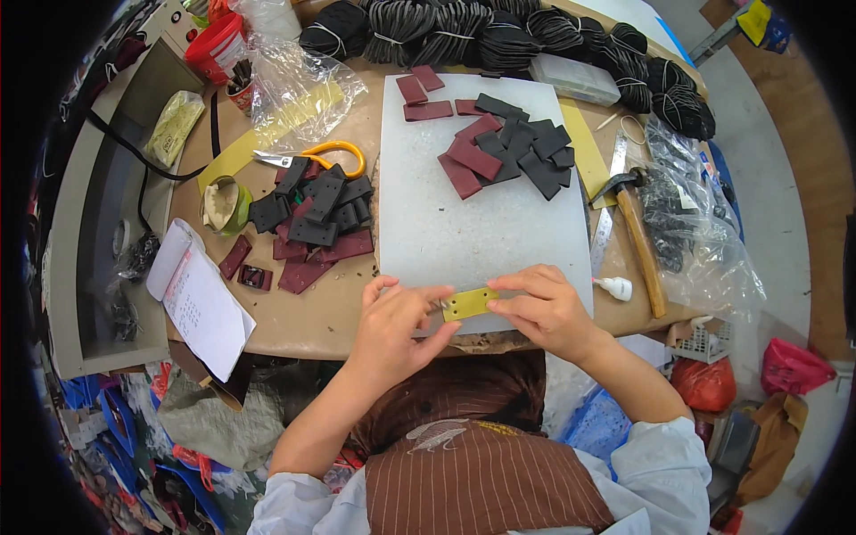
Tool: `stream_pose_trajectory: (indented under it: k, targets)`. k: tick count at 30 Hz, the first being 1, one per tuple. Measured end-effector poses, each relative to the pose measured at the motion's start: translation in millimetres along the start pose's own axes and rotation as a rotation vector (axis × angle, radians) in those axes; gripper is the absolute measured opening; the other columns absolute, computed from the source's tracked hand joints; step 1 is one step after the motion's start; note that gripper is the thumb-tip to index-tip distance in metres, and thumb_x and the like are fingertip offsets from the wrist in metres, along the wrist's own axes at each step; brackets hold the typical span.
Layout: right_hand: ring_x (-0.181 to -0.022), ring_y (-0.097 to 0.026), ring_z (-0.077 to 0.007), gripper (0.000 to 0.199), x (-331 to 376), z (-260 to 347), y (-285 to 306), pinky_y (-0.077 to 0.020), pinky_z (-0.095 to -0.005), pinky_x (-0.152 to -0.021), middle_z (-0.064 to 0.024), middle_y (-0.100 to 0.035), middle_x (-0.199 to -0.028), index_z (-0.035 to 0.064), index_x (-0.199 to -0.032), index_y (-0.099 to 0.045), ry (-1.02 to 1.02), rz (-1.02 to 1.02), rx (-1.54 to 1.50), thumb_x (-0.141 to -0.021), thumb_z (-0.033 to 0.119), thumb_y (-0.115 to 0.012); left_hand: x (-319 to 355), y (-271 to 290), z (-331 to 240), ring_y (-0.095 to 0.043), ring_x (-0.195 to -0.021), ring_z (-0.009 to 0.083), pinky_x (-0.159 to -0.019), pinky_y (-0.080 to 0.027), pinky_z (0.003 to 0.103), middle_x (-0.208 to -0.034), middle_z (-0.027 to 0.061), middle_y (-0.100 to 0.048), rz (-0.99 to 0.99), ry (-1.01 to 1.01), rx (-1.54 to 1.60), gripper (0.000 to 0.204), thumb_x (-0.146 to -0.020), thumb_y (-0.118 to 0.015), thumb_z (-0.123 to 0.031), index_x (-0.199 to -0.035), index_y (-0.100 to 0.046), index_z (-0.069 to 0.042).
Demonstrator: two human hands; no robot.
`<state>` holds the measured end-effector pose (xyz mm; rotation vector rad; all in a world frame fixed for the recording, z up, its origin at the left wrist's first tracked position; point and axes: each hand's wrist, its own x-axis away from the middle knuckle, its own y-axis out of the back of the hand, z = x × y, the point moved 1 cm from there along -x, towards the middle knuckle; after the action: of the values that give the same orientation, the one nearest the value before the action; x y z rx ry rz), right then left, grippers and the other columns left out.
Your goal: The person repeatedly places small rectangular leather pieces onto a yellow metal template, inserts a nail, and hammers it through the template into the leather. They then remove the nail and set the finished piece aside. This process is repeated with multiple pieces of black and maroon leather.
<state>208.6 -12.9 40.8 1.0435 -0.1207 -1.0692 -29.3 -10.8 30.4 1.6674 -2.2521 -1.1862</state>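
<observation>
A small yellow rectangular piece with dark holes near its ends is held level over the near edge of the white board. My right hand pinches its right end between thumb and fingers. At the left end, my left hand has its index finger by the upper edge and its thumb by the lower one. Farther up the board lies a loose pile of maroon pieces and black pieces. Left of the board, black pieces with holes are heaped with maroon ones.
Orange-handled scissors lie beyond the left heap, near a green tub. A notepad overhangs the near left edge. On the right are a hammer, a metal ruler and a white bottle. Bundled black cords line the back.
</observation>
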Motion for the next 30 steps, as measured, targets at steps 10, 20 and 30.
stream_pose_trajectory:
  k: [10, 20, 30]
  targets:
    - [-0.103, -0.055, -0.0268, 0.023, -1, 8, 6, -0.0434, -0.0392, -0.087, -0.004, -0.061, -0.114, 0.0151, -0.094, -0.071, -0.023, 0.068, 0.094, -0.072, 0.008, -0.07, -42, -12, -23, -0.065, -0.075, 0.0144, -0.066, -0.053, 0.025, -0.094, 0.0091, -0.064, 0.077, 0.253, 0.572, 0.006, -0.092, -0.057, 0.001, -0.093, -0.061, 0.006]
    - [-0.104, -0.055, -0.039, 0.027, 71, -127, 89, -0.044, -0.0459, -0.086, -0.0195, -0.058, -0.11, 0.0081, -0.112, -0.062, -0.951, -0.246, 0.709, -0.088, 0.02, -0.062, -36, -32, -16, -0.064, -0.068, 0.0169, -0.061, -0.052, 0.027, -0.086, 0.0104, -0.064, -0.013, 0.144, 0.363, 0.009, -0.089, -0.062, -0.003, -0.088, -0.056, 0.004]
    - [-0.04, -0.031, -0.0028, 0.04, -4, 18, 181, -0.0242, -0.0191, -0.035, 0.0047, -0.038, -0.057, 0.0061, -0.092, -0.055, -0.545, -0.731, -0.54, -0.102, 0.04, -0.037, -30, -35, -24, -0.063, -0.067, 0.028, -0.058, -0.051, 0.033, -0.086, 0.0091, -0.063, -0.088, -0.054, 0.163, 0.01, -0.085, -0.066, -0.007, -0.085, -0.057, -0.002]
